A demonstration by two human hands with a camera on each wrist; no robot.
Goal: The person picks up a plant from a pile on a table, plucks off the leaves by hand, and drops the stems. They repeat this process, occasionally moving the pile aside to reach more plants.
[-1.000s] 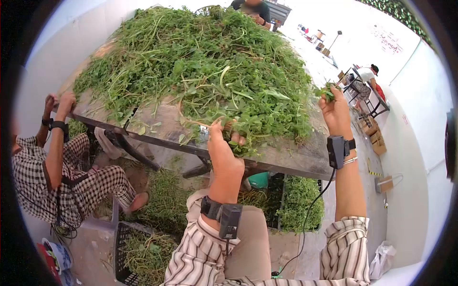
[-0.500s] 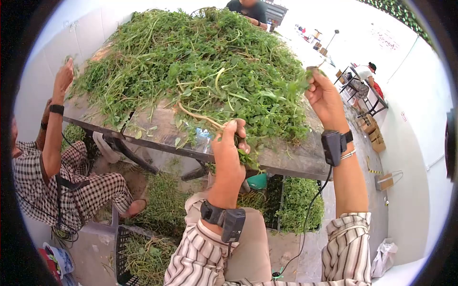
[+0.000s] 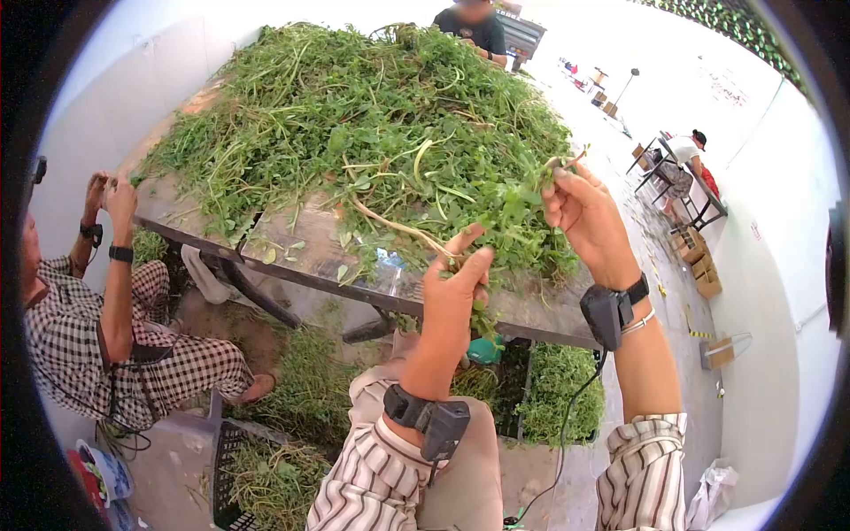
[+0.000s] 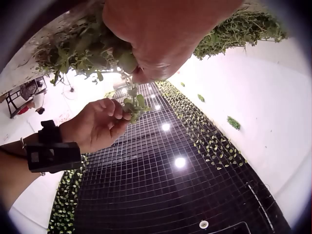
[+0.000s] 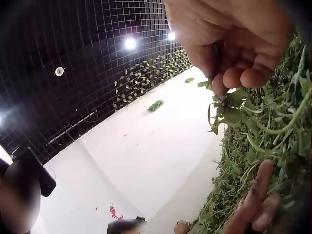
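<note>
A broad heap of leafy green stems (image 3: 354, 133) covers much of the wooden table (image 3: 310, 221). At its near edge my left hand (image 3: 450, 296) holds a stemmy green sprig low between thumb and fingers, and a long pale stem (image 3: 398, 223) runs from it back to the heap. My right hand (image 3: 591, 221), raised over the heap's right side, pinches a leafy sprig (image 5: 229, 107) between thumb and fingertips. That sprig's leaves hang below the fingertips in the right wrist view. The left fingers (image 5: 263, 178) point upward near the heap there.
Under the table stand black crates of greens (image 3: 558, 389), with another crate (image 3: 226, 482) at lower left. A person in checked clothes (image 3: 80, 327) sits at the left edge; another person (image 3: 474, 31) is at the far side. Loose greens (image 3: 305, 380) lie on the floor.
My right hand rose, then came down and left toward the left hand with its sprig. The left hand has shifted slightly right. The person at left raised a hand and lowered it again.
</note>
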